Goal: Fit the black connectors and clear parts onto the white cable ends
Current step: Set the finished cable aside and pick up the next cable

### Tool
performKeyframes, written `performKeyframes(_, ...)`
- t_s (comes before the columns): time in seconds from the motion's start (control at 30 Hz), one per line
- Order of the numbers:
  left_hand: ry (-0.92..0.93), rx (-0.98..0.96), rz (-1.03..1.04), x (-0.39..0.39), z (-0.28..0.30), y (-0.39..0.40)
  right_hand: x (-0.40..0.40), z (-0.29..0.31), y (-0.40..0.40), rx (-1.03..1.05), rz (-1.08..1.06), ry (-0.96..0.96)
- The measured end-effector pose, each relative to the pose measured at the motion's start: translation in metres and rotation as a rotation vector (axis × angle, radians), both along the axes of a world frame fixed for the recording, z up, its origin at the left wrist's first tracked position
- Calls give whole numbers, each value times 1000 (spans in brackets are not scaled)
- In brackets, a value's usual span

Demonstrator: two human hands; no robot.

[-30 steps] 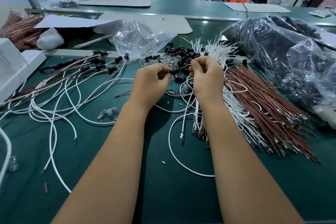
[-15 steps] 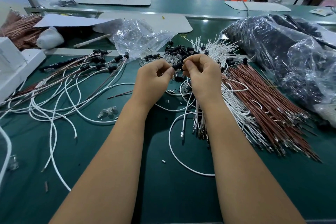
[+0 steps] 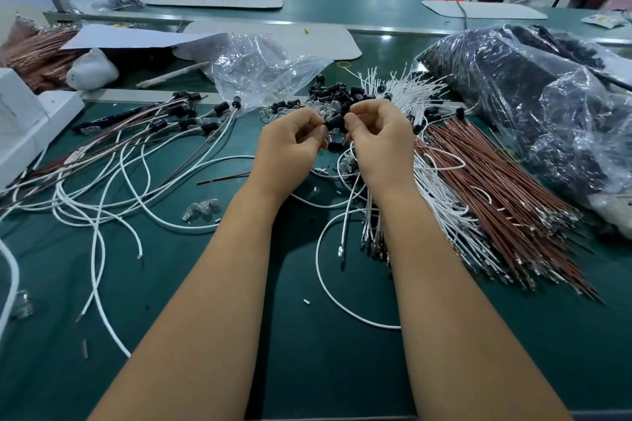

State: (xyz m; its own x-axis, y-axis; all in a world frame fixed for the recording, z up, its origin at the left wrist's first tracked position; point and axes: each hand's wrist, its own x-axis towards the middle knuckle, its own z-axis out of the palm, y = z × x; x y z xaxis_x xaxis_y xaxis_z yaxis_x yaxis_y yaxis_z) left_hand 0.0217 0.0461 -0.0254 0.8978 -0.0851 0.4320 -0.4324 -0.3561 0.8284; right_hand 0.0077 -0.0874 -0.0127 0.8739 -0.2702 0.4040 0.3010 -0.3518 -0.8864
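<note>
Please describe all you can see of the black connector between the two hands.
The black connector is a small, dark, roughly cylindrical piece, apparently plastic. It is held above the green table, in front of the pile of loose black connectors. The left hand and the right hand pinch it from either side with their fingertips. Its ends are hidden.

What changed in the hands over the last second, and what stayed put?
The left hand and right hand drew closer together; the thin dark piece spanning them earlier is gone, and both now pinch a short black connector between their fingertips. The cable piles and green table look unchanged.
</note>
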Motion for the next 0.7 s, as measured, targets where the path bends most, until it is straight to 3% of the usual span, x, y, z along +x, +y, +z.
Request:
performKeyframes(0.47, 26, -64, 62, 4, -2, 0, -4, -1, 7, -64, 51, -44)
performKeyframes(0.7, 115, -19, -28, 3, 6, 7, -1, -3, 7, -114, 46, -55)
